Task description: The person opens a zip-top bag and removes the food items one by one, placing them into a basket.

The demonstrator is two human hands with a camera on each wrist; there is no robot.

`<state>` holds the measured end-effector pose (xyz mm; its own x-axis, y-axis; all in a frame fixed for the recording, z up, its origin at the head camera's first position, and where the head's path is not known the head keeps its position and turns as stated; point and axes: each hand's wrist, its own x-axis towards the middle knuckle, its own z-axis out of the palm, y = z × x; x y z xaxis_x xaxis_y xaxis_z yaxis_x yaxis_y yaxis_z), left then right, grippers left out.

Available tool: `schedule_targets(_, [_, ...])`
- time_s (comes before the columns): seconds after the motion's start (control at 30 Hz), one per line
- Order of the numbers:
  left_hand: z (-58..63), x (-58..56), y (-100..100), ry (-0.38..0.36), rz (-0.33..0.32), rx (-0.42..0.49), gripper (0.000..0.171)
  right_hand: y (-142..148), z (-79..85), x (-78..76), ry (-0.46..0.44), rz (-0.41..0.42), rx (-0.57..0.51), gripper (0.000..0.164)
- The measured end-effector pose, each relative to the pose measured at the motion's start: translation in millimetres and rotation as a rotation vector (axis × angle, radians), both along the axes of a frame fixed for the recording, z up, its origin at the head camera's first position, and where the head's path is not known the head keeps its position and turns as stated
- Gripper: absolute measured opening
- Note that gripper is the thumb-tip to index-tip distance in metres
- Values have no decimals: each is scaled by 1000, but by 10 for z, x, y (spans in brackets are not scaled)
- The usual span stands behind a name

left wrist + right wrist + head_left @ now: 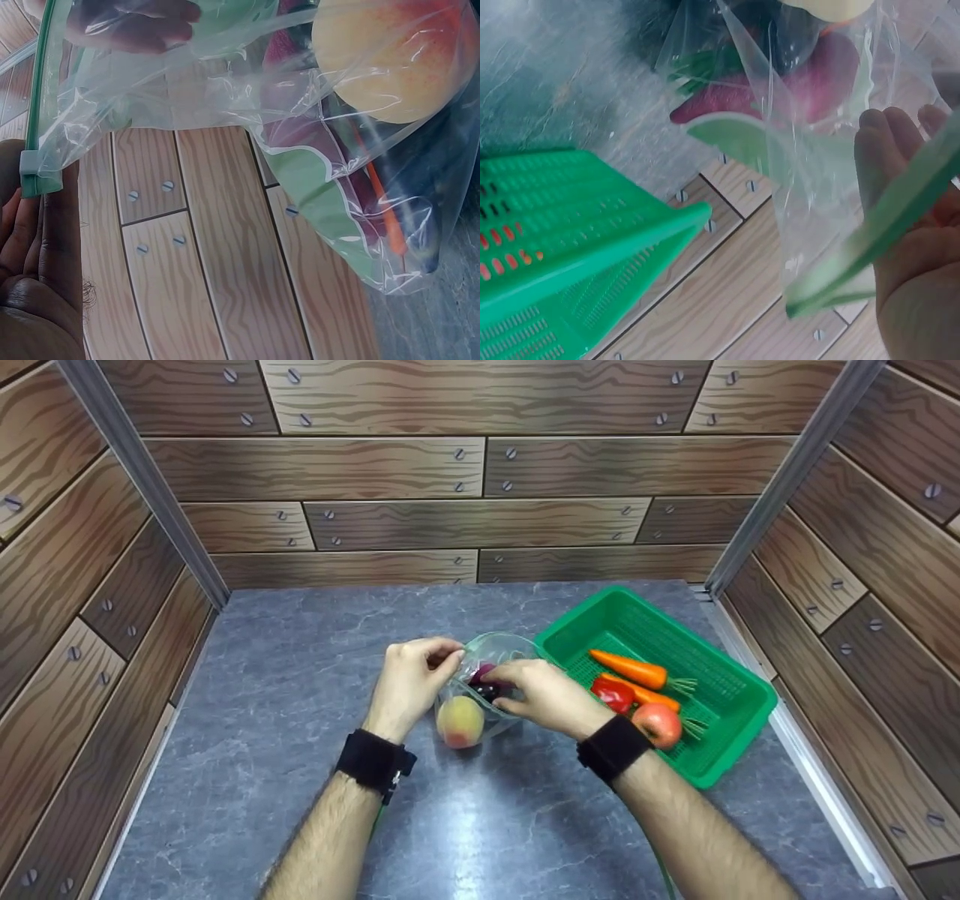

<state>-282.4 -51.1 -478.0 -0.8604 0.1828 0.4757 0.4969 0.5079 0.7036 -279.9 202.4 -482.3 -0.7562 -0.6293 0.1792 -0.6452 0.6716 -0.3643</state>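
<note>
A clear zip bag [501, 642] with a green closure strip [37, 97] stands at the middle of the table, its mouth parted. My left hand [411, 682] pinches the left end of the mouth, by the white slider [30, 162]. My right hand [551, 696] reaches into the mouth from the right, thumb and fingers apart, with no object plainly held between them. Through the plastic show a yellow-red peach [460, 720], a purple long item [832, 75], something dark and glossy [487, 690], and a pale green piece with a white edge [731, 139].
Right of the bag sits a green perforated basket [739, 746], close to my right forearm. It holds carrots [630, 667], a red pepper [611, 694] and a red apple [658, 725]. Wood-patterned walls [480, 469] enclose the grey table [285, 697] at the back and sides.
</note>
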Motion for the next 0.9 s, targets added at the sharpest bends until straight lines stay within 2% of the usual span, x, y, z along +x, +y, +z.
schedule_targets(0.23, [-9,17,6,-18,-1,16,12,-126,-73,-64,-42,56,25,33])
schedule_targets(0.67, [-105,50,-32,-32,-1,22,9,-234,-303,-129,-73,118,165,26])
schedule_targets(0.9, [-130,63,-74,-50,6,24,9,-242,-397,-162,-123,152,206,51])
